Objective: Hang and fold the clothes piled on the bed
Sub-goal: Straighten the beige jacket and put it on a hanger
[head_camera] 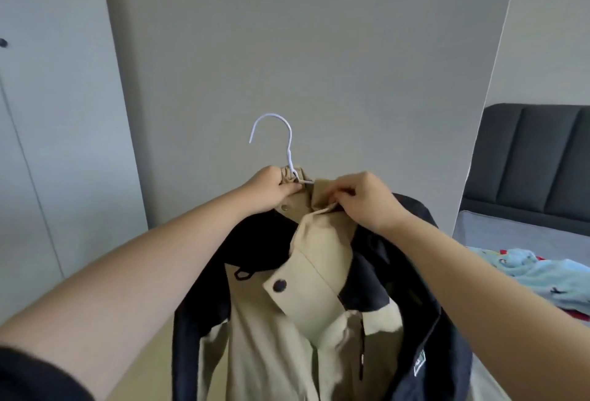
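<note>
A beige and navy jacket (297,321) hangs in front of me on a white wire hanger (281,135), whose hook points up and left. My left hand (271,190) grips the gathered collar together with the hanger's neck. My right hand (360,199) pinches the beige collar flap on the other side. The hanger's shoulders are hidden inside the jacket. A dark snap button shows on the front placket.
A grey wall panel (303,49) stands straight ahead, with a pale wardrobe door (48,113) to its left. At the right lies the bed (517,234) with a dark padded headboard (536,158) and a light blue patterned garment (542,276) on it.
</note>
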Motion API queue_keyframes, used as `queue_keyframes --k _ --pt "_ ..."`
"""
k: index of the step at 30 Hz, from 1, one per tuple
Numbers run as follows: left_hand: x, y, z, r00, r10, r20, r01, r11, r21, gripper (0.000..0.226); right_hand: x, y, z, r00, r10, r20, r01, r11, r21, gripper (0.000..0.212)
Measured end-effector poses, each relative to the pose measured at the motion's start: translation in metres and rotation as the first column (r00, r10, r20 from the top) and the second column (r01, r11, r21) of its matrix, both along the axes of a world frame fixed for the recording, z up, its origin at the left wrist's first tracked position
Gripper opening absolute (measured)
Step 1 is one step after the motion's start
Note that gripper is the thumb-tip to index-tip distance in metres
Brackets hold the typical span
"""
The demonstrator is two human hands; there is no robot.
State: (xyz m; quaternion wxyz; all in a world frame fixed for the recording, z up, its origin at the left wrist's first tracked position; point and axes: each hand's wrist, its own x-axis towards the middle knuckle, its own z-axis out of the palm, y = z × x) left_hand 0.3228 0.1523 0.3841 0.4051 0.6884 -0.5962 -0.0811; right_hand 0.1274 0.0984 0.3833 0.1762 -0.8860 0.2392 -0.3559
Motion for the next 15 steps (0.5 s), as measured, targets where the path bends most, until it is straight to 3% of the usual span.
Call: queue_keyframes --k 2,3,4,6,9,10,12,13,15 --pt "-0.002 -0.004 -0.004 1.000 -0.007 -0.005 0.007 1.000 0.012 0.020 -0.006 -0.012 -0.006 0.976 -0.190 0.110 0.208 0.959 -0.193 0.026" --pt "-0.005 -0.004 -0.003 1.000 -0.025 -0.012 0.025 1.000 0.013 0.018 -0.009 -0.020 -0.007 0.959 -0.282 0.039 0.282 0.921 -0.267 0.033" --pt "-0.006 -0.006 -0.001 0.999 -0.042 -0.019 0.043 0.999 0.018 0.017 -0.012 -0.028 -0.007 0.929 -0.356 -0.100 0.324 0.914 -0.244 0.031" --pt "-0.009 -0.010 -0.001 0.999 -0.045 0.025 0.044 0.998 0.045 0.022 -0.015 -0.035 -0.010 0.876 -0.341 -0.340 0.346 0.937 -0.049 0.024" --pt "-0.017 -0.016 -0.005 0.982 0.026 0.185 -0.034 0.999 0.037 0.033 -0.013 -0.040 -0.025 0.854 -0.451 -0.261 0.452 0.890 -0.060 0.029" --pt "-0.018 -0.019 -0.007 0.948 0.096 0.302 -0.094 0.995 -0.023 0.036 -0.013 -0.038 -0.029 0.834 -0.519 -0.184 0.515 0.854 -0.074 0.025" --pt "-0.020 -0.019 -0.012 0.775 0.293 0.559 -0.227 0.956 -0.187 0.040 -0.011 -0.038 -0.034 0.806 -0.586 -0.078 0.585 0.810 -0.044 0.023" --pt "-0.023 -0.017 -0.015 0.689 0.367 0.624 -0.261 0.930 -0.258 0.045 -0.009 -0.038 -0.034 0.797 -0.601 -0.060 0.601 0.799 -0.012 0.022" --pt "-0.029 -0.016 -0.023 0.624 0.445 0.643 -0.283 0.895 -0.345 0.047 -0.004 -0.039 -0.028 0.793 -0.608 -0.038 0.610 0.792 0.040 0.019"
